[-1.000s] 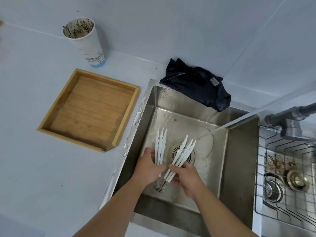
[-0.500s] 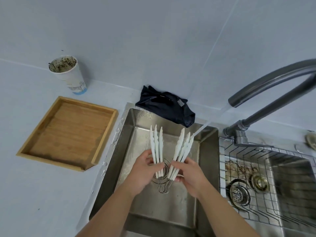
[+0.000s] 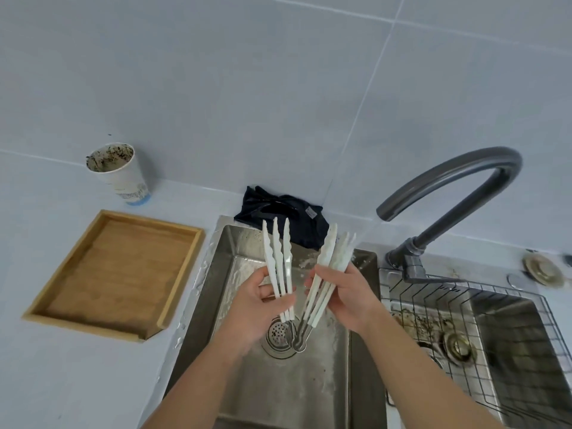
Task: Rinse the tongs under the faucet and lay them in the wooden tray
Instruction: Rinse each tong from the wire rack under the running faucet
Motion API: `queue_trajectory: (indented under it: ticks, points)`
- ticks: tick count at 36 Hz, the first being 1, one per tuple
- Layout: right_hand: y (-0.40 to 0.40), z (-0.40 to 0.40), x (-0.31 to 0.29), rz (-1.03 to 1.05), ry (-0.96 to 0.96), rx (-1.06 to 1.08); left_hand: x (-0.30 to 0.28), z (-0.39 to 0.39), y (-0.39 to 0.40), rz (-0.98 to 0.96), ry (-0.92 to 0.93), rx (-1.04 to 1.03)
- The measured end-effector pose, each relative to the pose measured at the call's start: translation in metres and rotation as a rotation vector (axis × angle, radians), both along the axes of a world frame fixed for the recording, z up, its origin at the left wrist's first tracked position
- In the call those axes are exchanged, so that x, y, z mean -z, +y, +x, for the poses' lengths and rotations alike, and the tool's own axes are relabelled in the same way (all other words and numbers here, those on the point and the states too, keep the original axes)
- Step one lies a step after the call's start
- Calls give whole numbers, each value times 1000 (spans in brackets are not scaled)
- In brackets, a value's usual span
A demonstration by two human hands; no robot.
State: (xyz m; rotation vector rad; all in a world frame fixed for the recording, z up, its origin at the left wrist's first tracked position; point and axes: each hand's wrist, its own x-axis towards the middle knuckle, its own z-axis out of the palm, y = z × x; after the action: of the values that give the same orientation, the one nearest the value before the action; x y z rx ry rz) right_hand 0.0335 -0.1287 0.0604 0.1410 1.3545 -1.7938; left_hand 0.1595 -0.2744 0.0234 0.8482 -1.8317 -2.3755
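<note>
White-tipped tongs (image 3: 280, 261) with a metal hinge end are held spread open above the left sink basin (image 3: 297, 382). My left hand (image 3: 263, 305) grips the left arm of the tongs; my right hand (image 3: 346, 292) grips the right arm (image 3: 331, 261). The white tips point up and away, near the stream from the dark curved faucet (image 3: 458, 178). The wooden tray (image 3: 40, 311) lies on the counter left of the sink.
A dirty paper cup (image 3: 119, 173) stands behind the tray. A dark cloth (image 3: 306, 230) lies at the sink's back edge. The right basin holds a wire rack (image 3: 495, 335) and a drain with food residue.
Both hands have lifted the tongs up out of the basin toward the faucet spout, and the two arms are spread wider. My view has tilted upward.
</note>
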Motion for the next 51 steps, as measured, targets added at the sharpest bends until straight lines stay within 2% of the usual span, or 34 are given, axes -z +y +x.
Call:
queue_trajectory:
  ticks: [4,12,21,30,37,43,51]
  points:
    - [-3,-7,-9,-72,7,-30,-8,-4,-8,-41,41,-4]
    - [6,-16,-15,0,73,-132,-15,-6,-23,-38,93,52]
    - [16,-8,-8,-103,38,-103,-26,-4,-23,-106,113,133]
    - [16,-5,-11,-75,63,-139,-24,8,-30,-146,97,130]
    - [15,-9,-21,-75,80,-87,-32,1,-26,-147,108,111]
    - [19,-14,-33,-8,193,-77,-34,-15,-19,-211,98,111]
    - [7,-20,-37,138,282,-74,-26,-20,-23,-162,97,42]
